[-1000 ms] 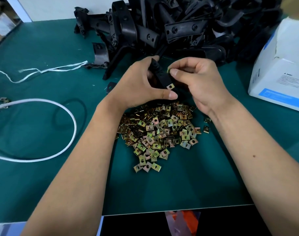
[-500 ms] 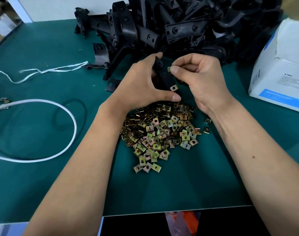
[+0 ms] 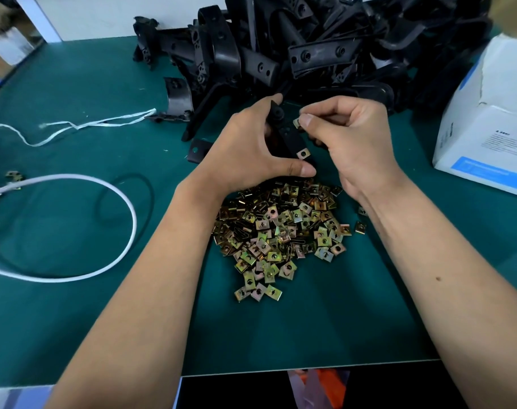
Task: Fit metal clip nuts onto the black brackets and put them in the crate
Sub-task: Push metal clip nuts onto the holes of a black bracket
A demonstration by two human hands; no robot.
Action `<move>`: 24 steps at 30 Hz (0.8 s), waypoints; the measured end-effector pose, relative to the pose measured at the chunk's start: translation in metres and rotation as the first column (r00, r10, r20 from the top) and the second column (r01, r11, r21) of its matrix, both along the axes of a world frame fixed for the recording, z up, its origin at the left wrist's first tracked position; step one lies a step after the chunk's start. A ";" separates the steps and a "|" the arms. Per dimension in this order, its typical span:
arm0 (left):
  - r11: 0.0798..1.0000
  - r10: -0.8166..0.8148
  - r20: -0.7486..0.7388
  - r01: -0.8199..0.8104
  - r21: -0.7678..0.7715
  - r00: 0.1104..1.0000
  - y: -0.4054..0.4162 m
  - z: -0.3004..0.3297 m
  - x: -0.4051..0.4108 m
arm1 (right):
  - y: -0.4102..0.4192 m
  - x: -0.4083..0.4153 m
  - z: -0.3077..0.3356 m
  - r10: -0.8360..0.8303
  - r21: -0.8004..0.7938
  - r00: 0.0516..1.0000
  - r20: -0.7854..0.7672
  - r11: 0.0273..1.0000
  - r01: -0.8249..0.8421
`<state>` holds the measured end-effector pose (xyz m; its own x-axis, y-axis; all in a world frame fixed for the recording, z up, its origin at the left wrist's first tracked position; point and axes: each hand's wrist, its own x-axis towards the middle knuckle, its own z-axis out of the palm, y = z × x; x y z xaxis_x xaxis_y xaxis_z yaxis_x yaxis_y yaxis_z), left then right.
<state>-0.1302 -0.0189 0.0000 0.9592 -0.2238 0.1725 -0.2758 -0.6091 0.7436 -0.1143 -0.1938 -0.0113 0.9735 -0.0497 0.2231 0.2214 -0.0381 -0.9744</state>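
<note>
My left hand (image 3: 248,146) grips a black bracket (image 3: 286,137) above the table, thumb under its lower end. One metal clip nut (image 3: 303,154) sits fitted on that lower end. My right hand (image 3: 351,140) pinches a second clip nut (image 3: 296,123) between thumb and forefinger, right beside the bracket's upper part. A heap of several loose brass-coloured clip nuts (image 3: 278,231) lies on the green mat just below both hands. No crate is in view.
A big pile of black brackets (image 3: 310,48) fills the back of the green mat (image 3: 281,335). A white and blue cardboard box (image 3: 487,122) stands at the right. A white cord loop (image 3: 74,225) and white string (image 3: 74,125) lie at the left, with a few stray nuts (image 3: 12,175).
Both hands have lifted the bracket slightly away from me. My right hand has drawn its clip nut a little to the right of the bracket.
</note>
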 end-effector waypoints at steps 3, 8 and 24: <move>1.000 0.001 -0.004 -0.001 -0.003 1.000 0.000 0.000 0.000 | 0.001 -0.001 0.000 0.023 -0.011 1.000 -0.003 1.000 -0.023; 1.000 0.015 -0.008 -0.015 0.000 1.000 0.000 -0.002 0.001 | 0.002 -0.002 0.001 0.021 -0.020 1.000 0.000 1.000 -0.021; 0.999 0.039 0.023 -0.040 0.023 0.999 0.001 -0.008 0.006 | 0.008 -0.008 0.004 -0.008 -0.073 1.000 0.001 0.997 0.008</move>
